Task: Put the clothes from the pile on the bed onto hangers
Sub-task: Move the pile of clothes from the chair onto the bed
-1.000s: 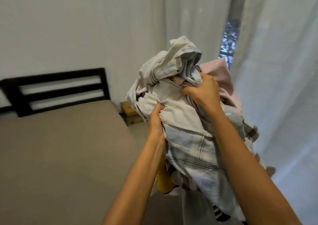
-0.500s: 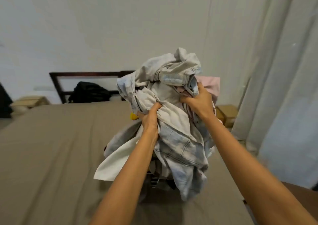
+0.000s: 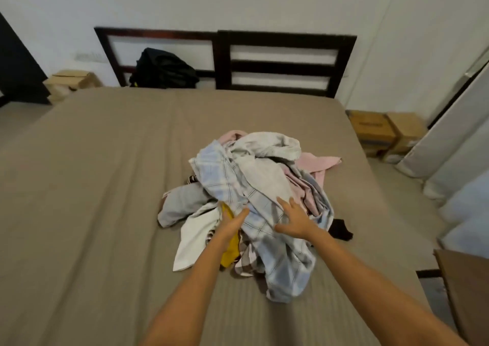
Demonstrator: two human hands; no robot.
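Observation:
A pile of clothes (image 3: 254,186) lies on the brown bed (image 3: 105,186), right of its middle. On top are a pale blue checked shirt (image 3: 219,176) and a light grey garment (image 3: 267,144); pink cloth (image 3: 317,161), a white piece (image 3: 195,234), something yellow (image 3: 230,250) and a black item (image 3: 341,229) stick out at the sides. My left hand (image 3: 232,224) is at the pile's near edge with straight fingers. My right hand (image 3: 293,218) is spread flat over the checked shirt. No hangers are in view.
A dark slatted headboard (image 3: 280,62) stands against the wall, with a black bag (image 3: 164,69) at its left. Cardboard boxes sit on the floor at right (image 3: 383,131) and at left (image 3: 71,81). White curtains (image 3: 449,139) hang at right. A brown surface (image 3: 465,287) juts in at the lower right.
Both hands held the bundle of clothes up in the air. The bundle now lies on the bed and both hands have let go of it.

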